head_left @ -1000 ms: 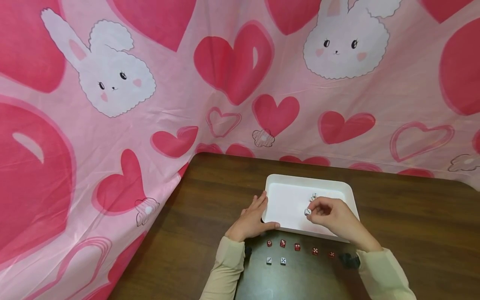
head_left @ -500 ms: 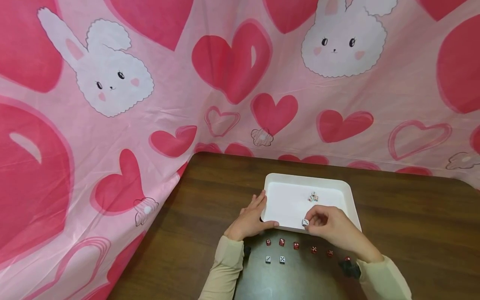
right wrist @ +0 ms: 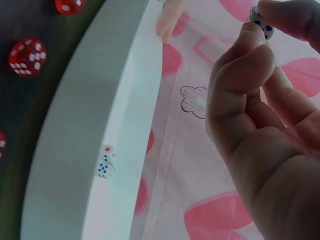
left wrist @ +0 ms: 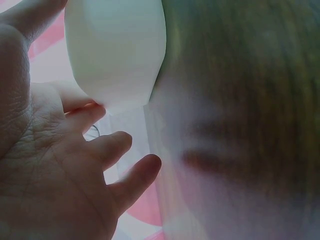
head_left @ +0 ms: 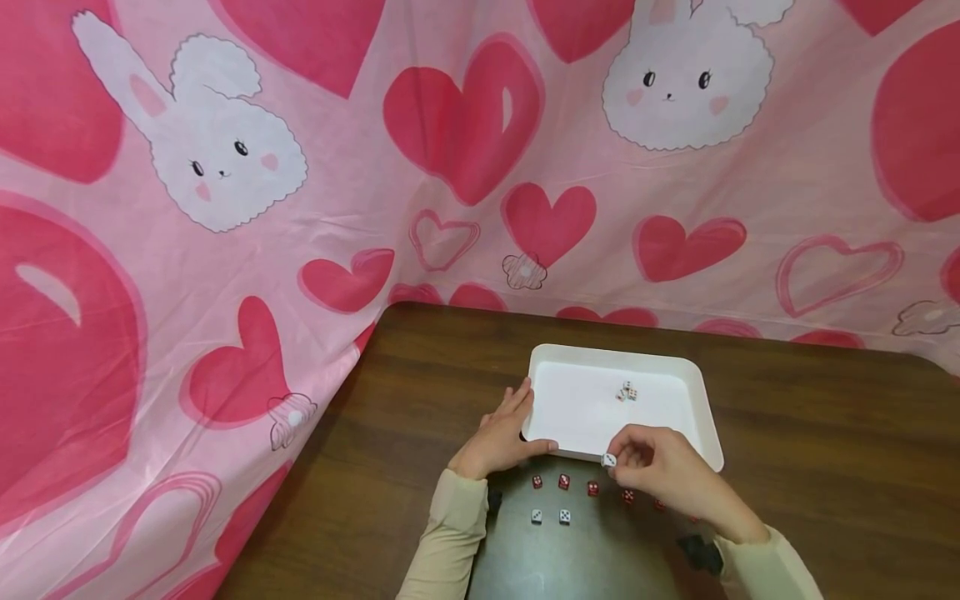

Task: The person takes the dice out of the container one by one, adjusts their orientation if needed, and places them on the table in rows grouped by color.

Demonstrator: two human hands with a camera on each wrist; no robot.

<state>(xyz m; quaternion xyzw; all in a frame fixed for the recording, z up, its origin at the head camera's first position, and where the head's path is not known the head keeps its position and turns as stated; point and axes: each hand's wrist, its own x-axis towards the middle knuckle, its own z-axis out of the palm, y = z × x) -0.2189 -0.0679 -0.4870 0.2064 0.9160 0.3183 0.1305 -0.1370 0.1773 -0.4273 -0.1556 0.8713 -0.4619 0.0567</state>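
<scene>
From the head view, the right hand pinches a white die between thumb and fingertips, just over the near rim of the white tray on the dark worktop. The left hand rests against the tray's left corner, fingers straight along its wall and thumb on the near rim. Two more white dice lie in the tray; a row of red dice and two white ones sit in front of it. In the left wrist view, relaxed fingers touch the tray's corner. In the right wrist view, the die is nipped at the fingertips above the tray rim.
</scene>
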